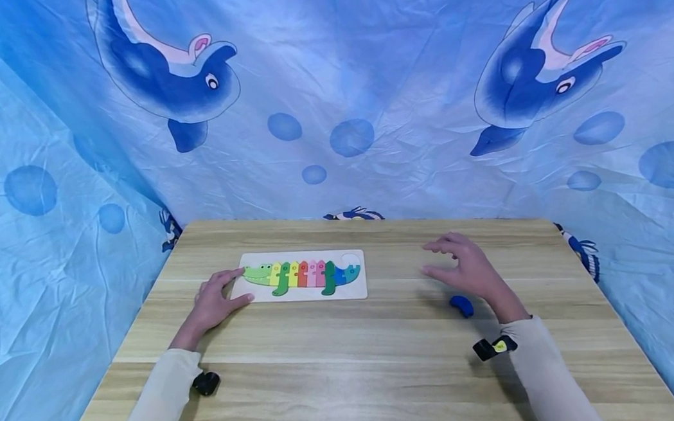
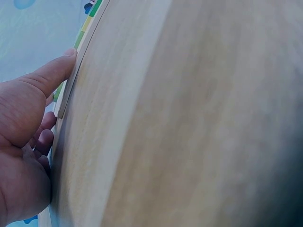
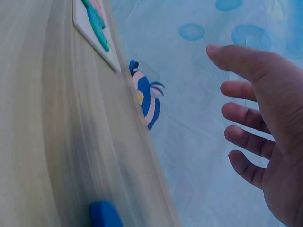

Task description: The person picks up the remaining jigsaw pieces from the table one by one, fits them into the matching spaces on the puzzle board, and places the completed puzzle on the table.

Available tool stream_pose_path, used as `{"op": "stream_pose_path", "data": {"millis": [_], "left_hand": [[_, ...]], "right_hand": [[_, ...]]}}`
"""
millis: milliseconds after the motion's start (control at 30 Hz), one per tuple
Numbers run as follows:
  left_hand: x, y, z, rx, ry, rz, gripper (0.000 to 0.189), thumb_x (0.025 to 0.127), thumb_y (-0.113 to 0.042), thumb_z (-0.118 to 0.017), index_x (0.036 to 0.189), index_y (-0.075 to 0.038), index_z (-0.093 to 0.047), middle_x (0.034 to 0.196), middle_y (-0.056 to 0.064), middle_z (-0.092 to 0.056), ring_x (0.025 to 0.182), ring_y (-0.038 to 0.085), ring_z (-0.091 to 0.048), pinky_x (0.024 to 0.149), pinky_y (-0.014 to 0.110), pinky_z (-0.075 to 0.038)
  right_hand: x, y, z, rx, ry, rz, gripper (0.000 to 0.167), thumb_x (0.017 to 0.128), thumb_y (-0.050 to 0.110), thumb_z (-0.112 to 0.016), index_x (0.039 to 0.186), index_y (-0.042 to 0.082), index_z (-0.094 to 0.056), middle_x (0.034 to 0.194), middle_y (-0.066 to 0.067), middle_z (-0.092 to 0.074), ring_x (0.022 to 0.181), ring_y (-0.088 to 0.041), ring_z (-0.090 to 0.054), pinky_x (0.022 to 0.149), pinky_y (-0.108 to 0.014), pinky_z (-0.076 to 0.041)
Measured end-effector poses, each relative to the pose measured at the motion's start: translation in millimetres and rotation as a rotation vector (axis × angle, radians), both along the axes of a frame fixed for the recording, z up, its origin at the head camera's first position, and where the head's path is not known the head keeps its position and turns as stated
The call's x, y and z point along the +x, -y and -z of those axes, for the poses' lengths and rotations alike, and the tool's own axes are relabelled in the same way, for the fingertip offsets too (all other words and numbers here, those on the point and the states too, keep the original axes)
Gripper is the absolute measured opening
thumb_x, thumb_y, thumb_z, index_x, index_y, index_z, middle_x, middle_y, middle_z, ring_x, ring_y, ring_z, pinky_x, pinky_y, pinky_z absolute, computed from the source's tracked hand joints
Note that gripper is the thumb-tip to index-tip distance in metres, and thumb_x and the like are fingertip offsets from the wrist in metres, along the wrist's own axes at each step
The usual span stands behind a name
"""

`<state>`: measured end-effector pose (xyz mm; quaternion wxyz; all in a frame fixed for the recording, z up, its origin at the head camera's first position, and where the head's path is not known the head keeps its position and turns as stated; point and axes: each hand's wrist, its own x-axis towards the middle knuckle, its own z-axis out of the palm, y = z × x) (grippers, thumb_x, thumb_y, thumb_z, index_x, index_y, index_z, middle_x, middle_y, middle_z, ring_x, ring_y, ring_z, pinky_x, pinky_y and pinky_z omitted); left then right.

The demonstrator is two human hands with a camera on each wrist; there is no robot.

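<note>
A pale puzzle board (image 1: 304, 294) lies on the table, filled with a crocodile of coloured pieces; its green head (image 1: 256, 275) is at the left and its blue tail pieces (image 1: 343, 274) at the right. A bare curved outline shows above the tail. My left hand (image 1: 214, 302) rests at the board's left end, its thumb (image 2: 59, 71) touching the board. Over the table to the right, my right hand (image 1: 462, 268) hovers with fingers spread from the thumb, holding nothing. A curved dark blue piece (image 1: 461, 306) lies just below it, also partly visible in the right wrist view.
The wooden table (image 1: 335, 371) reaches back to a blue curtain (image 1: 416, 173) printed with dolphins and bubbles, which also hangs at both sides. A black wrist camera (image 1: 206, 383) sits on the left sleeve and another camera (image 1: 494, 348) on the right.
</note>
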<state>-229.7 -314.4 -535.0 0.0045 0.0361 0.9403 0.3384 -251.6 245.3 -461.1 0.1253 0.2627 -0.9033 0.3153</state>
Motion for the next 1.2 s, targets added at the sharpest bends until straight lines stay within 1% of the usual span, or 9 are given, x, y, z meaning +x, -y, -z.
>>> {"op": "stream_pose_path", "data": {"millis": [100,167,267,400,500,733,933,1033,1200], "left_hand": [[0.1,0.2,0.7,0.002,-0.001,0.0,0.078,0.09,-0.043,-0.078,0.153,-0.01,-0.047,0.156,0.029,-0.034,0.133,0.055,-0.032,0.1,0.067,-0.024],[0.1,-0.1,0.6,0.005,-0.004,0.001,0.077,0.09,-0.043,-0.078,0.153,-0.01,-0.047,0.155,0.029,-0.034,0.133,0.055,-0.032,0.1,0.068,-0.023],[0.4,-0.7,-0.4,0.011,-0.006,0.0,0.077,0.09,-0.043,-0.078,0.153,-0.009,-0.047,0.155,0.03,-0.034,0.133,0.056,-0.031,0.1,0.068,-0.023],[0.8,-1.1,-2.1,0.015,0.0,-0.001,0.077,0.09,-0.041,-0.079,0.153,-0.009,-0.047,0.156,0.029,-0.034,0.134,0.055,-0.031,0.101,0.067,-0.023],[0.7,-0.8,-2.8,0.011,0.004,0.0,0.077,0.09,-0.042,-0.078,0.153,-0.009,-0.047,0.156,0.029,-0.034,0.134,0.055,-0.031,0.101,0.067,-0.023],[0.3,-0.5,-3.8,0.006,0.008,-0.001,0.078,0.09,-0.043,-0.078,0.153,-0.009,-0.046,0.156,0.03,-0.034,0.133,0.055,-0.031,0.1,0.067,-0.024],[-0.4,-0.3,-4.1,-0.002,0.005,0.0,0.078,0.09,-0.043,-0.078,0.153,-0.009,-0.046,0.156,0.03,-0.034,0.133,0.055,-0.032,0.1,0.067,-0.024],[-0.3,-0.6,-4.1,-0.003,0.004,-0.002,0.078,0.09,-0.042,-0.078,0.153,-0.009,-0.046,0.155,0.03,-0.034,0.133,0.055,-0.032,0.1,0.067,-0.024],[0.0,-1.3,-3.0,-0.001,0.008,-0.004,0.077,0.091,-0.042,-0.078,0.153,-0.009,-0.046,0.156,0.029,-0.034,0.133,0.054,-0.032,0.1,0.067,-0.024]], "right_hand": [[4.0,-8,3.8,0.005,0.003,0.006,0.044,0.085,0.036,-0.084,0.122,0.015,-0.075,0.111,-0.002,-0.065,0.098,-0.017,-0.06,0.072,-0.039,-0.049],[6.0,-13,7.2,0.009,0.005,0.01,0.043,0.085,0.035,-0.084,0.122,0.014,-0.075,0.11,-0.003,-0.065,0.097,-0.018,-0.06,0.072,-0.041,-0.05],[8.9,-20,12.0,0.006,0.024,0.019,0.042,0.086,0.035,-0.084,0.121,0.014,-0.075,0.109,-0.002,-0.065,0.097,-0.023,-0.062,0.073,-0.046,-0.051],[12.1,-31,18.5,-0.001,0.043,0.019,0.043,0.084,0.033,-0.085,0.12,0.012,-0.075,0.109,-0.007,-0.067,0.1,-0.029,-0.062,0.076,-0.053,-0.052],[14.9,-38,24.3,0.007,0.05,0.022,0.045,0.083,0.033,-0.087,0.12,0.009,-0.075,0.108,-0.01,-0.068,0.101,-0.028,-0.061,0.078,-0.054,-0.051],[24.5,-54,37.2,0.035,0.078,0.037,0.049,0.081,0.033,-0.088,0.122,0.008,-0.074,0.108,-0.008,-0.068,0.1,-0.029,-0.061,0.075,-0.05,-0.051],[32.6,-67,44.8,0.076,0.112,0.037,0.056,0.081,0.038,-0.087,0.126,0.008,-0.072,0.112,-0.009,-0.067,0.103,-0.029,-0.061,0.079,-0.05,-0.05],[35.7,-72,48.4,0.097,0.106,0.035,0.057,0.08,0.038,-0.088,0.126,0.008,-0.072,0.113,-0.009,-0.066,0.103,-0.029,-0.062,0.079,-0.049,-0.05],[39.9,-78,55.0,0.134,0.099,0.048,0.058,0.078,0.041,-0.089,0.123,0.01,-0.073,0.112,-0.005,-0.067,0.101,-0.024,-0.061,0.08,-0.046,-0.049]]}}
